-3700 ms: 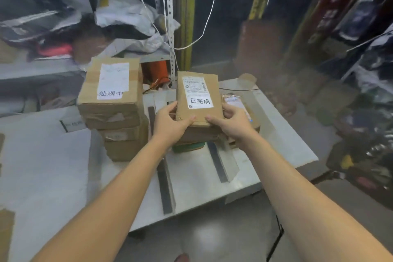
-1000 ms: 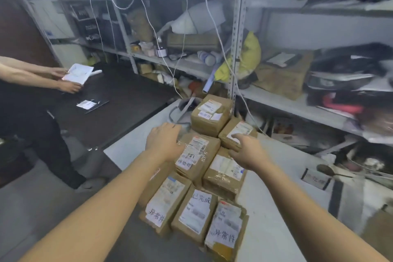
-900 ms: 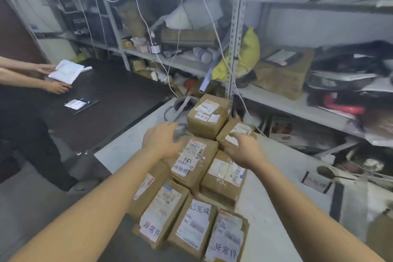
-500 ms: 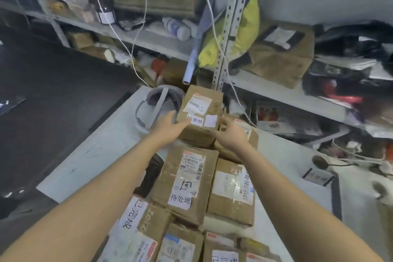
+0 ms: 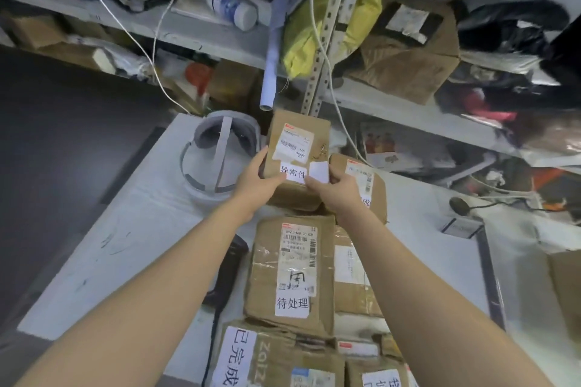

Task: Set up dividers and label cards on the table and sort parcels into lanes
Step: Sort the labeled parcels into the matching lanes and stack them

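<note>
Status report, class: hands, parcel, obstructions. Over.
Left hand, right hand grip 异常件 parcel. Far end of pile. Neighbouring parcel beside right hand.

Illumination was diffuse, indoor and moderately dim, with a cool blue-grey cast. The white table [image 5: 147,223] was the brightest area, while the dark surface [image 5: 63,122] at left fell to near black. Shadows were soft and pooled beneath the shelves [image 5: 408,110]. Printed characters on the parcel [image 5: 295,148] at centre were legible. Detail at the right edge was smeared. Wide-angle distortion bent the shelf lines and tilted the upright [image 5: 330,41].
</note>
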`<state>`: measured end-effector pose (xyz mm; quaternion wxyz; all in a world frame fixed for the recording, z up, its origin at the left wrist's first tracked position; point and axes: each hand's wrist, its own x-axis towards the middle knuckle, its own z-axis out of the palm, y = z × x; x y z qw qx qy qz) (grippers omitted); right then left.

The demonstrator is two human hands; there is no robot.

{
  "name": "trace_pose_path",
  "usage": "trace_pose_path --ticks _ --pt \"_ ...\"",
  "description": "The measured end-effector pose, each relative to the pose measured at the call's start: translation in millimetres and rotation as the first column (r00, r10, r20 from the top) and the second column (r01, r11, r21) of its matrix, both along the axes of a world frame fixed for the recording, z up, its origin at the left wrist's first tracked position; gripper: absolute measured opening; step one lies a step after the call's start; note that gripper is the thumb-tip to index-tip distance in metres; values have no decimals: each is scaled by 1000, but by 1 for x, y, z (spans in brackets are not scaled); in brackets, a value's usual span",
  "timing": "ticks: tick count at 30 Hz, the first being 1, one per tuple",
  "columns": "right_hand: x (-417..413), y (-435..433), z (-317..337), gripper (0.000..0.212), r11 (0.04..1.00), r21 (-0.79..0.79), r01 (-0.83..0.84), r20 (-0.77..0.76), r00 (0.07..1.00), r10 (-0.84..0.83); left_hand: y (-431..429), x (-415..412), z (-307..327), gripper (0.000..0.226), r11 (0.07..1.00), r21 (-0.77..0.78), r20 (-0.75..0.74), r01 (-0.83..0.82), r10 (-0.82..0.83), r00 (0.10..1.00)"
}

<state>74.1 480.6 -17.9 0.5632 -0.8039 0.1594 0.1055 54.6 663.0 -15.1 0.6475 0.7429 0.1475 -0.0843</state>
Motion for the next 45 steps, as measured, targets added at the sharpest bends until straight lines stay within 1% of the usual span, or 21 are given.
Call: trace_pose_path --ticks 3,5,9,14,17,20,25,28,29,33,38,40,43,44,45 --pt "-8 -1 6 61 997 71 36 25 999 -38 3 2 11 70 999 -39 37 1 0 999" --pt "-15 -5 16 61 994 100 50 62 996 -57 1 3 24 70 999 -33 68 -2 4 998" --pt "-36 -26 50 67 991 94 93 118 988 -104 -21 -8 54 73 1000 11 92 8 -9 996" --pt "-86 -80 101 58 984 123 132 224 962 -157 -76 -41 95 69 996 49 201 72 -80 976" --pt "-129 -130 130 50 977 131 167 286 938 -198 -126 -70 122 70 988 96 267 120 -142 953" --pt "-176 -190 157 43 975 86 203 361 906 -220 -185 -112 148 64 981 81 354 175 -192 915" --pt "-263 -302 199 44 966 -31 255 448 868 -215 -292 -193 191 59 962 95 425 257 -273 863" --pt "-310 -366 221 49 954 -80 289 465 857 -221 -357 -233 212 42 954 104 451 281 -297 842" --pt "-324 -386 228 50 949 -86 303 471 852 -230 -378 -246 220 41 950 112 466 291 -309 829" --pt "-371 -463 250 48 918 -75 388 508 808 -300 -461 -280 248 46 928 121 485 351 -364 795" --pt "-404 -554 262 42 878 -21 479 520 755 -399 -558 -292 263 65 885 141 516 444 -448 730" --pt "-410 -591 262 40 864 -16 503 519 743 -423 -598 -290 263 71 879 151 525 453 -460 716" --pt "-413 -649 257 32 850 -13 526 504 738 -449 -660 -285 255 69 877 100 531 471 -447 720" --pt "-414 -668 256 33 846 -18 533 496 740 -455 -682 -283 250 67 875 82 532 478 -444 721" --pt "-414 -687 254 38 842 -24 539 480 745 -463 -703 -282 245 66 872 72 530 484 -444 722"
